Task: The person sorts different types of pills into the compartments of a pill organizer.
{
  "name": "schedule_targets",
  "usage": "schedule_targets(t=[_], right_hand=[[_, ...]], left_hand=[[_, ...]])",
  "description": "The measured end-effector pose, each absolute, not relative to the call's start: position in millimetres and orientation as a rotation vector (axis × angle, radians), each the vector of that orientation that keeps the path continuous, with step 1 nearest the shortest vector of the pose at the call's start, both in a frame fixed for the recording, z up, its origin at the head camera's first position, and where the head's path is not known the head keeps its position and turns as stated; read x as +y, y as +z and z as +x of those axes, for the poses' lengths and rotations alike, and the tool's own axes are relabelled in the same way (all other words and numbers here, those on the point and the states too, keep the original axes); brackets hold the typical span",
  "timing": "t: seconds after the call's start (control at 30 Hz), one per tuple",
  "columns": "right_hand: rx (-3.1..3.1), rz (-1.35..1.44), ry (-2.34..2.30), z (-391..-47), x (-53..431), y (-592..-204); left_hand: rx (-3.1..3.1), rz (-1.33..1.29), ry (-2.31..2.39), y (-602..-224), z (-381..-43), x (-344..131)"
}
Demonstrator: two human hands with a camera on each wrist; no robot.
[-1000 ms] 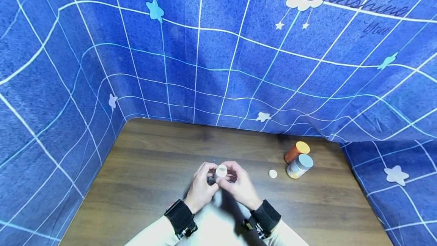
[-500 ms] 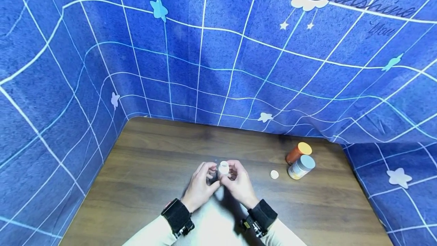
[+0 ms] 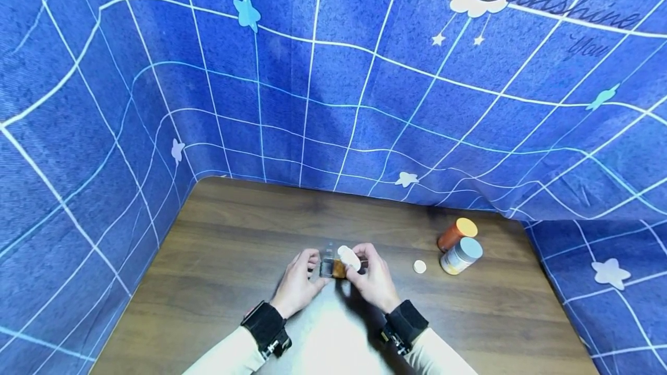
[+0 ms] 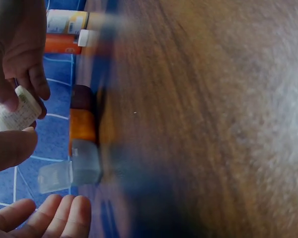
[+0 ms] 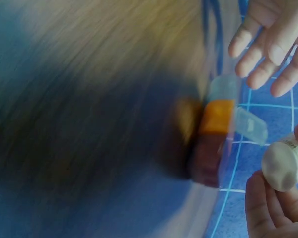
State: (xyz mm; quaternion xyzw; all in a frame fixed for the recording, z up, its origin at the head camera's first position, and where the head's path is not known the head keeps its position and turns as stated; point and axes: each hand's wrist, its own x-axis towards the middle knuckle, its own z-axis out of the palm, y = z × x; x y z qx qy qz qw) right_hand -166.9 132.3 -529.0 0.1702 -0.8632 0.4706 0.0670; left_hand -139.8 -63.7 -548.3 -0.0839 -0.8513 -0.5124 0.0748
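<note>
My right hand (image 3: 376, 278) grips a small white bottle (image 3: 350, 258) in its fingers and thumb. The bottle is tilted; printed text shows on its side in the left wrist view, and its mouth is hard to make out. Beneath it on the table lies a pill organizer with a clear greyish, an orange (image 3: 339, 269) and a dark red compartment (image 4: 83, 96). The lid (image 4: 55, 177) of the greyish compartment (image 4: 85, 161) stands open. Beside that end, my left hand (image 3: 297, 284) is relaxed with its fingers apart, holding nothing; contact with the organizer cannot be told.
A small white cap (image 3: 419, 267) lies right of my right hand. Farther right stand an orange bottle (image 3: 451, 237) with a yellowish top and a white jar (image 3: 456, 258) with a grey-blue lid. Blue patterned cloth (image 3: 333, 74) borders the wooden table (image 3: 234, 230) behind and on both sides.
The white bottle has gone from upright, its open mouth showing, to tilted, and moved slightly right. My left hand has drawn away leftward, uncovering the pill organizer.
</note>
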Motion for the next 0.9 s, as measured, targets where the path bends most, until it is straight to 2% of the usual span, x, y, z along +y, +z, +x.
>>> schedule_targets(t=[0.43, 0.9], right_hand=[[-2.680, 0.754, 1.006, -174.2, 136.8, -536.5], [-2.729, 0.917, 0.758, -176.7, 129.4, -531.8]], left_hand=[[-2.626, -0.286, -1.553, -554.7, -139.1, -57.3], [-2.637, -0.289, -1.561, -555.5, -138.5, -59.5]])
